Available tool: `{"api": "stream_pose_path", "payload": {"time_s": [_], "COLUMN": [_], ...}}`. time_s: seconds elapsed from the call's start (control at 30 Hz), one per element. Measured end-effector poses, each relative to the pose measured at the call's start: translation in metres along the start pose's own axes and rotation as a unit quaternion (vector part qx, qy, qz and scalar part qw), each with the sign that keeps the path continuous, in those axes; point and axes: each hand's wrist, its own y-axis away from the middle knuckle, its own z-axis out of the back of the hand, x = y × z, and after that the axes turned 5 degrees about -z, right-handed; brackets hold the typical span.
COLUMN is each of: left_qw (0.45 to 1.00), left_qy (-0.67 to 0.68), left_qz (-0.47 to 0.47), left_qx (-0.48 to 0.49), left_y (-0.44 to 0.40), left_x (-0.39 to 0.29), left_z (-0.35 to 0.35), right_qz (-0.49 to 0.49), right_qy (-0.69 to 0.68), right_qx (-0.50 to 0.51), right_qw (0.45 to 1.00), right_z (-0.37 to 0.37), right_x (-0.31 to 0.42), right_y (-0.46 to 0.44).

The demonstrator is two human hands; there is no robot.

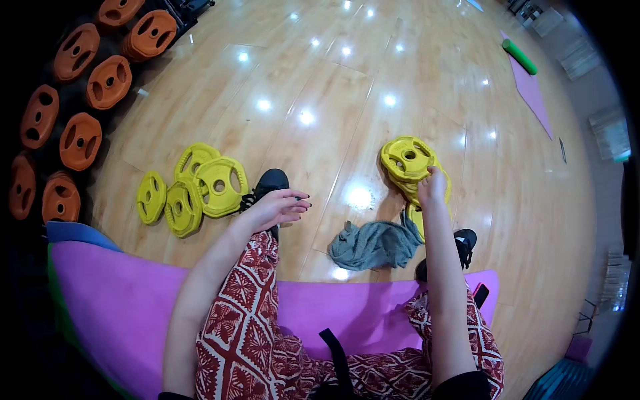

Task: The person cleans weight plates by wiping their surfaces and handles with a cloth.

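My right hand (433,185) is closed at the near right rim of a yellow weight plate (408,159), which lies on top of other yellow plates; my fingertips are partly hidden. My left hand (280,205) hovers above my left shoe with its fingers stretched out, holding nothing. To its left, several yellow weight plates (222,187) lie on the floor, some overlapping. A crumpled grey cloth (375,245) rests on the floor between my feet, close to the right-hand plates.
I sit on a purple mat (127,280), with a phone (481,295) at its right end. Orange weight plates (81,142) hang on a rack at left. Across the wooden floor (320,87), a green foam roller (519,57) lies on a pink mat (531,95).
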Motion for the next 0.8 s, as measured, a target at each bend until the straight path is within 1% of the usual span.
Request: {"api": "stream_pose_path", "payload": {"time_s": [0.03, 0.1, 0.13, 0.17, 0.23, 0.3, 0.37, 0.43, 0.5, 0.53, 0.57, 0.63, 0.67, 0.7, 0.77, 0.8], "left_qw": [1.000, 1.000, 1.000, 1.000, 1.000, 1.000, 0.999, 0.997, 0.989, 0.976, 0.963, 0.934, 0.922, 0.908, 0.866, 0.840], "left_qy": [-0.004, -0.003, 0.000, 0.004, 0.005, 0.006, 0.038, 0.054, 0.076, 0.137, 0.187, 0.248, 0.254, 0.261, 0.341, 0.390], "left_qz": [0.000, -0.001, 0.002, 0.003, -0.006, -0.012, -0.029, -0.044, -0.094, -0.133, -0.169, -0.210, -0.234, -0.257, -0.255, -0.249], "left_qx": [0.000, 0.007, 0.006, 0.004, 0.001, -0.004, -0.013, -0.020, -0.090, -0.108, -0.097, -0.148, -0.175, -0.202, -0.262, -0.284], "left_y": [0.000, -0.001, -0.002, -0.003, -0.003, 0.000, 0.003, 0.004, 0.008, 0.009, 0.012, 0.023, 0.031, 0.041, 0.058, 0.068], "left_x": [0.000, 0.001, 0.003, 0.003, 0.003, 0.003, -0.001, -0.002, -0.006, -0.005, 0.000, 0.003, 0.004, 0.006, 0.031, 0.045], "left_z": [-0.001, 0.001, 0.002, 0.003, 0.003, 0.002, 0.000, 0.001, 0.004, 0.010, 0.021, 0.029, 0.036, 0.045, 0.074, 0.083], "right_qz": [-0.001, 0.052, 0.095, 0.128, 0.119, 0.007, -0.011, -0.026, -0.005, 0.046, 0.042, 0.136, 0.118, 0.101, 0.046, 0.096], "right_qy": [-0.003, 0.161, 0.150, 0.095, 0.108, 0.106, 0.194, 0.244, 0.229, 0.206, 0.205, 0.234, 0.247, 0.299, 0.290, 0.252], "right_qx": [0.000, -0.017, -0.034, 0.011, 0.079, 0.180, 0.264, 0.302, 0.358, 0.372, 0.378, 0.417, 0.454, 0.440, 0.484, 0.503], "right_qw": [1.000, 0.985, 0.984, 0.987, 0.984, 0.978, 0.945, 0.921, 0.905, 0.904, 0.902, 0.868, 0.848, 0.841, 0.824, 0.821], "right_z": [-0.004, -0.013, -0.026, -0.038, -0.047, -0.061, -0.078, -0.096, -0.112, -0.122, -0.132, -0.155, -0.165, -0.175, -0.192, -0.198], "right_x": [-0.009, -0.022, -0.029, -0.035, -0.051, -0.065, -0.081, -0.100, -0.129, -0.143, -0.154, -0.172, -0.179, -0.188, -0.199, -0.216], "right_y": [0.008, 0.024, 0.042, 0.057, 0.065, 0.089, 0.112, 0.133, 0.146, 0.153, 0.159, 0.170, 0.174, 0.183, 0.204, 0.208]}}
